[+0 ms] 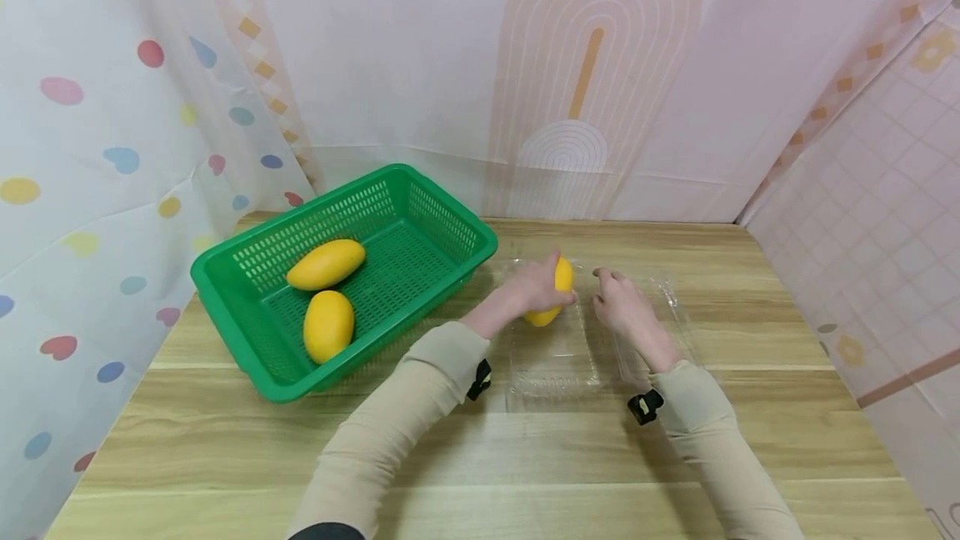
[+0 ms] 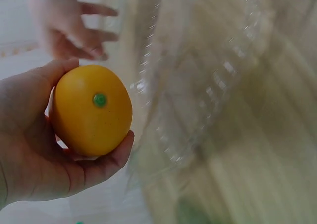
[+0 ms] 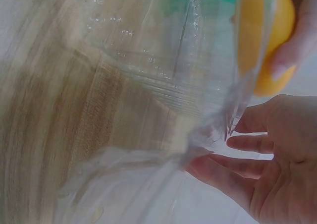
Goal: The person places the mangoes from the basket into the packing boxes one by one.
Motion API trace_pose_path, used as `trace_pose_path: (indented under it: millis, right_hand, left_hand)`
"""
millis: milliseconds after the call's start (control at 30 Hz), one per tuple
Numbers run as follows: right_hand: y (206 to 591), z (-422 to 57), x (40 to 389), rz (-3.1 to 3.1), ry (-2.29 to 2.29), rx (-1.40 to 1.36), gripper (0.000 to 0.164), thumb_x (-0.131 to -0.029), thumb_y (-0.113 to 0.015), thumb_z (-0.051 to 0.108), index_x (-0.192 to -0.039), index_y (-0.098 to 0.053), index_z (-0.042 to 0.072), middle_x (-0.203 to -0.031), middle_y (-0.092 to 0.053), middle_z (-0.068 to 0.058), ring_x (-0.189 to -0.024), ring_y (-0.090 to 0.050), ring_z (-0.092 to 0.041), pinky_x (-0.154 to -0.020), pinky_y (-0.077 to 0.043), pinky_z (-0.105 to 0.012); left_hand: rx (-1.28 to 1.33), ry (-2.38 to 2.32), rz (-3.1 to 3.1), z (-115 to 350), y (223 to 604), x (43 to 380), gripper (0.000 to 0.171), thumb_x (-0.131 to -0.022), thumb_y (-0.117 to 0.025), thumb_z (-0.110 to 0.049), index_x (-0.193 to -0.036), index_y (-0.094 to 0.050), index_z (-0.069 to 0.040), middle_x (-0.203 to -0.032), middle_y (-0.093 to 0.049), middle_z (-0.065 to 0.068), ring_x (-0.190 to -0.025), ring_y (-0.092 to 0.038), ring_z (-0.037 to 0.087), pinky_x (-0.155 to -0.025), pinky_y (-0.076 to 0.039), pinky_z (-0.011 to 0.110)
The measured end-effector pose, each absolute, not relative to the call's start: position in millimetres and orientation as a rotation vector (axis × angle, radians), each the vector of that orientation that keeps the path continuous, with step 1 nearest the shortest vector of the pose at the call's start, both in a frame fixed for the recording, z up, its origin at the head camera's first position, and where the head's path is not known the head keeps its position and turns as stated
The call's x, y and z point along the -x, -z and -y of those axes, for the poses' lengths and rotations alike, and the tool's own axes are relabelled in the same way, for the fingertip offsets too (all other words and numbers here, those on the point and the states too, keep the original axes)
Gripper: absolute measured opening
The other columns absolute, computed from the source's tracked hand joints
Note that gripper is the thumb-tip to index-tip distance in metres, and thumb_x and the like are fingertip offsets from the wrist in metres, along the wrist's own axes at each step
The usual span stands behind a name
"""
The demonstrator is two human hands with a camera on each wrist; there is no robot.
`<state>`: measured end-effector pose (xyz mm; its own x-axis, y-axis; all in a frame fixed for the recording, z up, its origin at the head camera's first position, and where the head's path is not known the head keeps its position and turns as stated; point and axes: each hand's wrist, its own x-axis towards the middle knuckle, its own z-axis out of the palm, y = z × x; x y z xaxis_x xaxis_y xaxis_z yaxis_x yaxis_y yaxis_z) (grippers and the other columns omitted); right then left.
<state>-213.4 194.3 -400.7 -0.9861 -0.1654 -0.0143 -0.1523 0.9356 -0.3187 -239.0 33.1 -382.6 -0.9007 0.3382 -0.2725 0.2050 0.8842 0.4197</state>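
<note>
My left hand grips a yellow mango over a clear plastic clamshell box. Thumb and fingers wrap the fruit's sides, and its green stem end faces the left wrist camera. The box lies opened out on the table, its two halves side by side. My right hand is over the fold between the halves, fingers spread and loosely bent. In the right wrist view its fingertips meet the edge of the clear plastic; whether they press on it I cannot tell.
Left of the box stands a green slotted basket. Inside it lie two more mangoes, one toward the back and one toward the front. The wooden table ends at patterned cloth behind and at both sides.
</note>
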Motion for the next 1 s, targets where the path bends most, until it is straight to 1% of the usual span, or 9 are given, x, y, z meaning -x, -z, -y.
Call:
trace_pose_path:
  millis: [133, 233, 367, 533, 600, 667, 767, 900, 1000]
  right_hand:
    - [401.2, -194.2, 213.2, -3.063, 0.483, 0.245, 0.042, -0.089, -0.052, 0.012, -0.127, -0.045, -0.005, -0.119, -0.053, -0.029, -0.098, -0.058, -0.042, -0.074, -0.050, -0.050]
    - [401.9, -194.2, 212.8, -3.074, 0.485, 0.248, 0.042, -0.088, -0.053, 0.012, -0.126, -0.046, -0.005, -0.118, -0.054, -0.028, -0.096, -0.059, -0.041, -0.074, -0.050, -0.050]
    - [402.5, -194.1, 212.5, -3.081, 0.500, 0.259, 0.041, -0.088, -0.054, 0.011, -0.125, -0.047, -0.006, -0.117, -0.054, -0.029, -0.096, -0.059, -0.042, -0.076, -0.049, -0.050]
    - [402.0, -194.5, 212.6, -3.059, 0.510, 0.245, 0.042, -0.089, -0.053, 0.011, -0.127, -0.045, -0.005, -0.122, -0.052, -0.029, -0.100, -0.058, -0.043, -0.078, -0.050, -0.051]
    - [401.9, -194.4, 212.8, -3.050, 0.510, 0.237, 0.042, -0.089, -0.052, 0.011, -0.127, -0.044, -0.005, -0.123, -0.051, -0.029, -0.100, -0.057, -0.043, -0.078, -0.050, -0.050]
    - [401.8, -194.2, 212.7, -3.041, 0.511, 0.231, 0.042, -0.089, -0.052, 0.011, -0.128, -0.044, -0.005, -0.124, -0.050, -0.029, -0.101, -0.057, -0.043, -0.078, -0.050, -0.050]
    - [401.8, -194.1, 212.3, -3.044, 0.506, 0.232, 0.042, -0.090, -0.051, 0.012, -0.128, -0.044, -0.005, -0.124, -0.050, -0.029, -0.102, -0.057, -0.044, -0.079, -0.050, -0.051]
    - [402.4, -194.3, 212.5, -3.048, 0.505, 0.239, 0.042, -0.090, -0.051, 0.012, -0.128, -0.044, -0.005, -0.124, -0.050, -0.031, -0.104, -0.055, -0.044, -0.081, -0.049, -0.052]
    - [402.9, -194.6, 213.1, -3.047, 0.511, 0.236, 0.043, -0.090, -0.052, 0.012, -0.128, -0.044, -0.005, -0.124, -0.050, -0.030, -0.106, -0.055, -0.045, -0.082, -0.048, -0.053]
  left_hand:
    - [-0.351, -0.521, -2.729, -44.1, 393.4, 237.1, 0.088, -0.083, -0.058, -0.048, -0.148, -0.008, -0.016, -0.133, -0.044, 0.022, -0.105, -0.055, 0.027, -0.087, -0.046, 0.040]
    - [-0.311, -0.522, -2.734, -49.2, 397.4, 235.4, 0.086, -0.083, -0.059, -0.046, -0.148, -0.009, -0.017, -0.133, -0.043, 0.023, -0.109, -0.053, 0.030, -0.089, -0.045, 0.041]
    - [-0.246, -0.531, -2.728, -53.2, 402.2, 232.9, 0.083, -0.083, -0.061, -0.046, -0.147, -0.012, -0.025, -0.132, -0.042, 0.020, -0.107, -0.052, 0.029, -0.083, -0.047, 0.043]
    - [-0.223, -0.570, -2.712, -56.4, 407.7, 230.8, 0.083, -0.081, -0.062, -0.048, -0.145, -0.012, -0.033, -0.136, -0.038, 0.020, -0.109, -0.053, 0.032, -0.085, -0.046, 0.049]
    - [-0.236, -0.573, -2.715, -57.2, 409.6, 230.7, 0.083, -0.082, -0.061, -0.049, -0.146, -0.011, -0.033, -0.138, -0.037, 0.021, -0.112, -0.052, 0.034, -0.088, -0.045, 0.051]
    - [-0.259, -0.569, -2.722, -58.3, 411.2, 231.3, 0.082, -0.083, -0.059, -0.050, -0.146, -0.010, -0.031, -0.138, -0.037, 0.023, -0.113, -0.052, 0.035, -0.088, -0.046, 0.049]
    - [-0.289, -0.548, -2.729, -59.8, 412.5, 231.8, 0.078, -0.085, -0.054, -0.052, -0.147, -0.012, -0.029, -0.137, -0.039, 0.023, -0.111, -0.053, 0.033, -0.087, -0.047, 0.046]
    - [-0.353, -0.529, -2.735, -60.0, 412.4, 231.9, 0.072, -0.088, -0.050, -0.050, -0.146, -0.017, -0.024, -0.131, -0.047, 0.020, -0.105, -0.056, 0.029, -0.080, -0.050, 0.039]
    - [-0.406, -0.506, -2.741, -59.2, 410.8, 231.9, 0.067, -0.090, -0.048, -0.048, -0.145, -0.020, -0.021, -0.129, -0.048, 0.017, -0.105, -0.055, 0.028, -0.080, -0.049, 0.038]
